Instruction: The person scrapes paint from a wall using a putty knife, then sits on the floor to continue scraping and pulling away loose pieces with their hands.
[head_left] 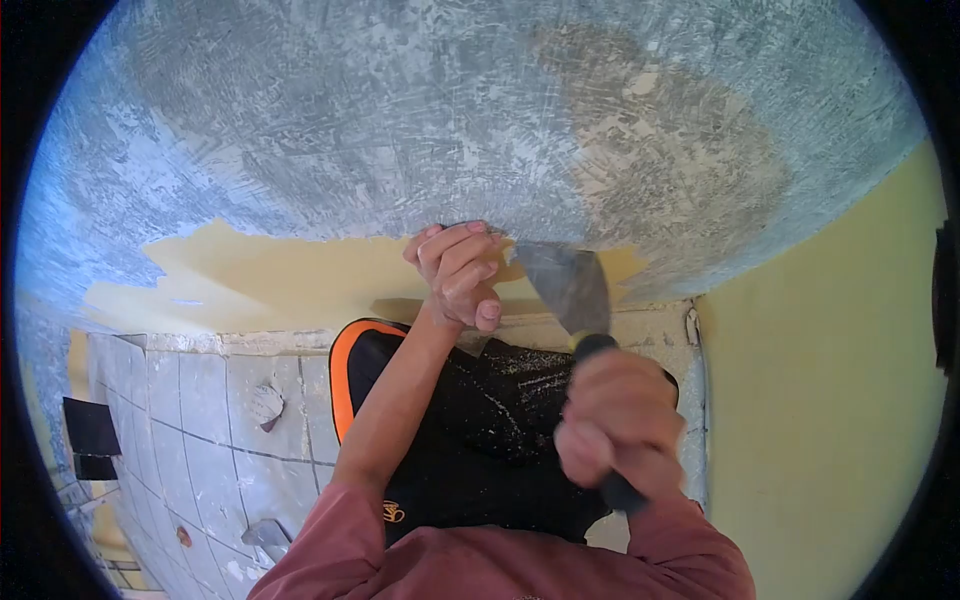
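Observation:
My right hand (pixel 625 420) is wrapped round the dark handle of a putty knife (pixel 568 285), smeared by motion. Its wide metal blade points up at the wall, with the edge right at the border between the grey-blue, scratched coating (pixel 480 130) and the bare yellow strip (pixel 330 270) below. Just left of the blade, my left hand (pixel 462 272) is raised near that same border. Its fingers are loosely bent, the thumb stands apart, and nothing shows in it. Pale crumbs lie scattered over the black shorts (pixel 510 400) on my lap.
A plain yellow wall (pixel 820 380) meets the coated wall in a corner at the right. Dusty grey tiles (pixel 200 400) cover the floor at left, with a pale flake (pixel 266 407) and a greyish scrap (pixel 266 538) on them. A dark square object (pixel 91 428) stands at far left.

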